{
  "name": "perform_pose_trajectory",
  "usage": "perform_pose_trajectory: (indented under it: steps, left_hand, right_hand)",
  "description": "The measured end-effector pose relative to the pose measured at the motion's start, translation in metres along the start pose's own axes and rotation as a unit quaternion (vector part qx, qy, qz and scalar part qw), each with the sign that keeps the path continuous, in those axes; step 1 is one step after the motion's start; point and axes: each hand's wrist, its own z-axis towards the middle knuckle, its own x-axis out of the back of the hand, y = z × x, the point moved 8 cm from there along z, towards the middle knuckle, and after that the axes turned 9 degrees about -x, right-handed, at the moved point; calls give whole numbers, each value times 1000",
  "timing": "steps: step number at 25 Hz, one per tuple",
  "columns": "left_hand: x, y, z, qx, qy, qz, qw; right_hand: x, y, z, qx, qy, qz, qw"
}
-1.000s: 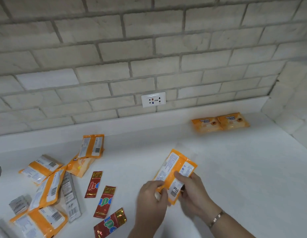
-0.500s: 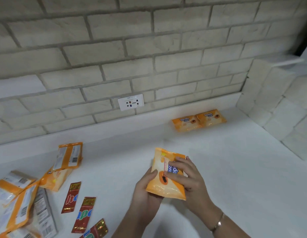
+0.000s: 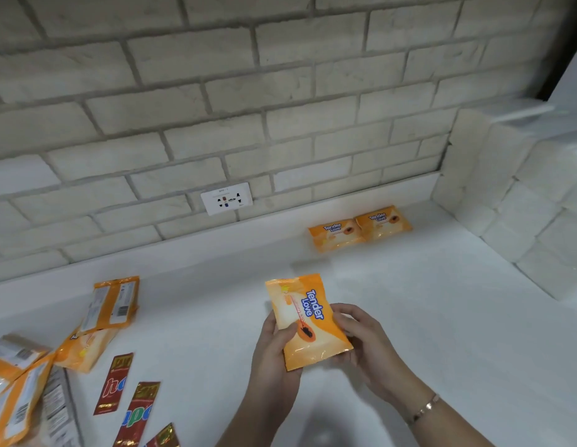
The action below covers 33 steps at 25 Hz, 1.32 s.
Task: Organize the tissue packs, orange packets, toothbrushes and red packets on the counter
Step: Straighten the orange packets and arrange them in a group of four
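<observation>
White, smooth counter fills the lower frame, backed by a wall of rough pale brick with a low white ledge along its foot.

At lower centre both hands hold one orange packet above the counter, face up, its glossy film lightly creased and its sealed ends flat. The left hand grips its left edge and lower corner, thumb lying across the front. The right hand cups the right edge, fingers curled behind and beside it; a thin bracelet circles that wrist.

Up and to the right, two more orange packets lie side by side, edges touching, flat against the ledge near the corner where the brick turns.

At left, several orange packets lie scattered and overlapping, most showing white printed backs with barcodes; one rests partly on another at centre left, and more crowd the lower left edge, cut off by the frame. A pale, printed pack lies among them; I cannot tell what it is.

Three red packets, narrow foil strips with gold ends, lie near the bottom, left of the left forearm, slightly apart and tilted alike.

A white rectangular socket sits in the wall at centre.
</observation>
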Motion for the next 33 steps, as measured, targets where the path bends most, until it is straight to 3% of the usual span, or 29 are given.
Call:
perform_pose_trajectory:
  steps: [3, 8, 10, 12, 16, 20, 24, 26, 30, 31, 33]
  left_hand:
    - [-13, -13, 9, -14, 2, 4, 1000]
    - [-46, -43, 18, 28, -49, 21, 998]
    - [-56, -55, 19, 52, -52, 46, 996]
    - [-64, -69, 25, 64, -35, 66, 995]
    - [-64, -95, 57, 50, 33, 106, 992]
    - [-64, -130, 98, 30, 42, 272, 961]
    - [-92, -157, 123, -36, -30, 399, 916]
    - [-97, -161, 129, -95, -60, 485, 868]
    - [-108, -174, 140, -237, -119, 704, 659]
    - [-113, -178, 143, -256, -134, 730, 620]
    - [-124, -182, 155, -273, -155, 748, 584]
  right_hand:
    - [12, -13, -4, 23, 5, -66, 998]
    - [79, -78, 0, 97, 133, -8, 986]
    - [94, -98, 3, 101, 141, -29, 984]
    - [110, -107, 7, 110, 155, -47, 981]
    - [149, -103, 17, 148, 263, -86, 949]
    - [181, -87, 40, 155, 287, -157, 932]
    - [229, -87, 61, 136, 344, -238, 898]
    - [239, -97, 66, 174, 354, -315, 863]
    - [247, -110, 80, 263, 354, -526, 727]
    - [251, -111, 84, 268, 358, -558, 699]
    - [256, -119, 92, 262, 374, -590, 666]
